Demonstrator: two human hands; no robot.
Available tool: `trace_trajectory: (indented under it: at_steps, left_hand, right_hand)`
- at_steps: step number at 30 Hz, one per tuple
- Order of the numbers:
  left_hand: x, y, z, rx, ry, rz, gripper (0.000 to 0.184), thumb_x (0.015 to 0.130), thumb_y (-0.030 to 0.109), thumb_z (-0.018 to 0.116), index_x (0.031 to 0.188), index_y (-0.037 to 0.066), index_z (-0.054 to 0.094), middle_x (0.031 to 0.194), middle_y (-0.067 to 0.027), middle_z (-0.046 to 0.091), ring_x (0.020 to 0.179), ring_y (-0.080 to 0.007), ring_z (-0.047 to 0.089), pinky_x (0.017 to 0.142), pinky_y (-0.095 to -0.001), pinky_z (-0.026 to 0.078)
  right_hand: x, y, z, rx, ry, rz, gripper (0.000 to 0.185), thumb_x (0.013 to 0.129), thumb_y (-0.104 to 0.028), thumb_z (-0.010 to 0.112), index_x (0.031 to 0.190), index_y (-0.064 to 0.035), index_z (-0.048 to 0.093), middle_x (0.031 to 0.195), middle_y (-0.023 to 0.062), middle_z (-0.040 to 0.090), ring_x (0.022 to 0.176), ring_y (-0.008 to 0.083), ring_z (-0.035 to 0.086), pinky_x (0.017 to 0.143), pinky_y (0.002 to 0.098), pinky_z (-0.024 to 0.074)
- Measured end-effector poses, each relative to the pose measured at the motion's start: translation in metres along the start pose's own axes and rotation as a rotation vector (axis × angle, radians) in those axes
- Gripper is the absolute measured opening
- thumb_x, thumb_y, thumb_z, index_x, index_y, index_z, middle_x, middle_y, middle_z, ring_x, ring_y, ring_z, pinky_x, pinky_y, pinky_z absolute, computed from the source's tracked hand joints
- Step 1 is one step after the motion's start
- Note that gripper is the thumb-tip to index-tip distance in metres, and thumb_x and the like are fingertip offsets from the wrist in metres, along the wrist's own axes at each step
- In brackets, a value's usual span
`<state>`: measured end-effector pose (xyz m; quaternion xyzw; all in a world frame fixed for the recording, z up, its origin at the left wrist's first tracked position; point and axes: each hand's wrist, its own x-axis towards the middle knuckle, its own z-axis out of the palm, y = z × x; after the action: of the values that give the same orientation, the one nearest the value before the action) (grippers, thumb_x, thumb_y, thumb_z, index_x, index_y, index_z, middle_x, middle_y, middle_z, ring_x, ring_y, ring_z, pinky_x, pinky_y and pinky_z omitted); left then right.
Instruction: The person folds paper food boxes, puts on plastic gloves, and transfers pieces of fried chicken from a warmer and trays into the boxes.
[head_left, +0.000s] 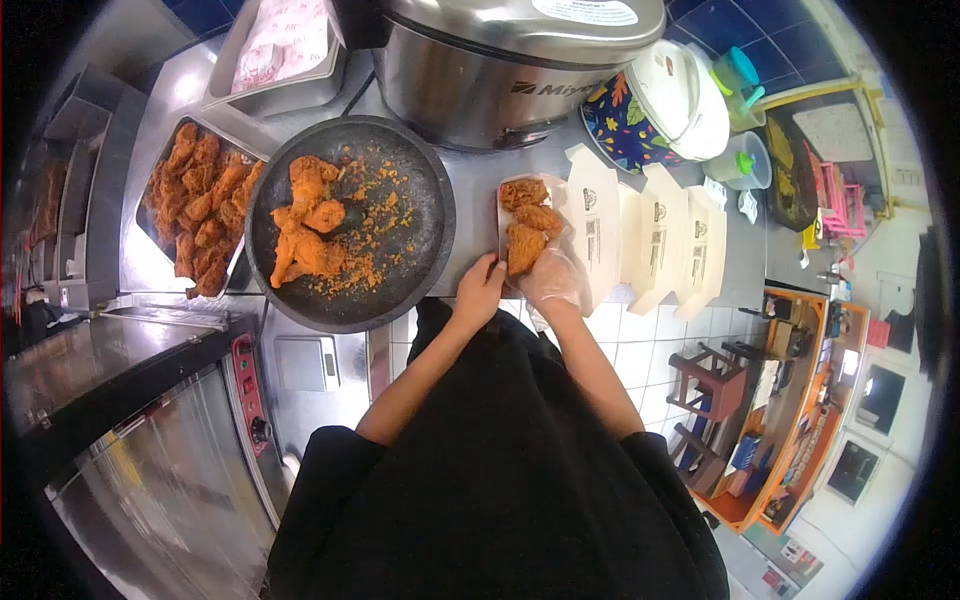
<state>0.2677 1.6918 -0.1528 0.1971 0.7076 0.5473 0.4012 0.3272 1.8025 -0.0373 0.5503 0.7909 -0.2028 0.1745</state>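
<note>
A small cardboard box (pixel 597 215) stands on the counter in front of me with its printed lid folded out to the right. Several pieces of fried chicken (pixel 527 247) lie inside it. My left hand (pixel 482 288) is bare and closed on the box's near left edge. In a clear plastic glove, my right hand (pixel 553 280) is at the near end of the box, its fingers curled against the closest piece; the fingertips are partly hidden. Left of the box, a round dark stone platter (pixel 425 250) bears larger chicken pieces (pixel 305 245) and loose crumbs.
More open cardboard boxes (pixel 658 235) line up to the right. A metal tray of fried chicken (pixel 200 200) sits at far left. Behind stand a steel cooker (pixel 470 85), a patterned pot with a white lid (pixel 640 120) and a paper-lined metal tray (pixel 285 50). Stools (pixel 708 385) are at right.
</note>
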Motion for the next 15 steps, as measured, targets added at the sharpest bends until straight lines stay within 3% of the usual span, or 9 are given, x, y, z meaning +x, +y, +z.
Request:
trace_trajectory:
  at_steps: [6, 8, 12, 13, 15]
  left_hand:
    - [-0.009, 0.019, -0.001, 0.003, 0.047, -0.023, 0.032, 0.101, 0.019, 0.054, 0.123, -0.005, 0.061, 0.091, -0.0147, 0.07, 0.081, -0.0205, 0.069, 0.074, -0.0335, 0.053]
    - [-0.01, 0.025, -0.002, -0.028, 0.032, -0.057, 0.034, 0.101, 0.02, 0.055, 0.124, -0.005, 0.06, 0.09, -0.0149, 0.07, 0.077, -0.0199, 0.069, 0.072, -0.0334, 0.054]
    - [-0.011, 0.027, 0.001, -0.115, -0.001, -0.081, 0.038, 0.103, 0.023, 0.055, 0.127, -0.005, 0.059, 0.088, -0.0149, 0.07, 0.069, -0.0174, 0.068, 0.065, -0.033, 0.055]
    - [-0.012, 0.028, 0.001, -0.118, 0.0, -0.082, 0.038, 0.103, 0.023, 0.055, 0.127, -0.005, 0.059, 0.088, -0.0149, 0.07, 0.069, -0.0174, 0.068, 0.065, -0.033, 0.055]
    - [-0.013, 0.03, -0.001, -0.043, 0.015, -0.086, 0.038, 0.101, 0.024, 0.054, 0.126, -0.003, 0.059, 0.086, -0.0174, 0.071, 0.071, -0.0244, 0.071, 0.071, -0.0381, 0.054]
  right_hand:
    - [-0.021, -0.014, -0.026, -0.221, 0.057, -0.069, 0.114, 0.076, -0.033, 0.076, 0.153, 0.0127, 0.006, 0.105, 0.0195, 0.072, 0.099, 0.0322, 0.071, 0.088, 0.0393, 0.054]
    - [-0.026, -0.014, -0.033, -0.291, 0.147, -0.037, 0.105, 0.075, -0.032, 0.079, 0.153, 0.0058, 0.019, 0.118, 0.019, 0.068, 0.101, 0.0321, 0.07, 0.089, 0.0382, 0.0542]
    - [-0.02, 0.001, -0.031, -0.352, 0.147, -0.038, 0.101, 0.075, -0.035, 0.077, 0.153, 0.0013, 0.024, 0.11, 0.0176, 0.072, 0.097, 0.033, 0.071, 0.088, 0.0404, 0.0533]
    - [-0.02, 0.008, -0.028, -0.28, 0.196, -0.12, 0.099, 0.074, -0.034, 0.079, 0.152, -0.0015, 0.028, 0.11, 0.0176, 0.071, 0.099, 0.0345, 0.07, 0.089, 0.0412, 0.0529]
    - [-0.018, 0.017, -0.026, -0.21, 0.243, -0.202, 0.096, 0.074, -0.033, 0.081, 0.151, -0.0044, 0.032, 0.11, 0.0175, 0.071, 0.1, 0.036, 0.069, 0.09, 0.042, 0.0525]
